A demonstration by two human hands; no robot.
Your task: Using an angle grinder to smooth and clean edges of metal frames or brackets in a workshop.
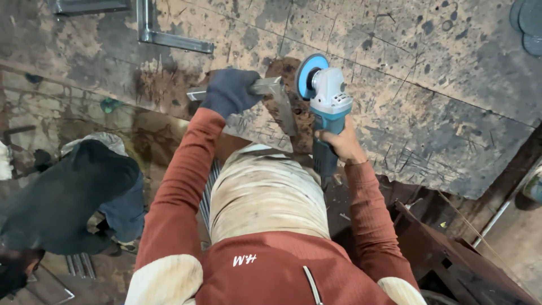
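One L-shaped piece of grey steel tube lies on the scarred, spotted workbench plate; likely stiff, heavy, sharp at corners, best gripped along its straight leg. The gloved left hand clamps that leg. The bare right hand wraps the teal-and-white angle grinder, disc beside the corner.

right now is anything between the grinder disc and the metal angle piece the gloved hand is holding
Nothing visible. The blue disc of the angle grinder sits right beside the corner of the metal angle piece, which the gloved left hand pins to the workbench. The right hand grips the grinder's body.
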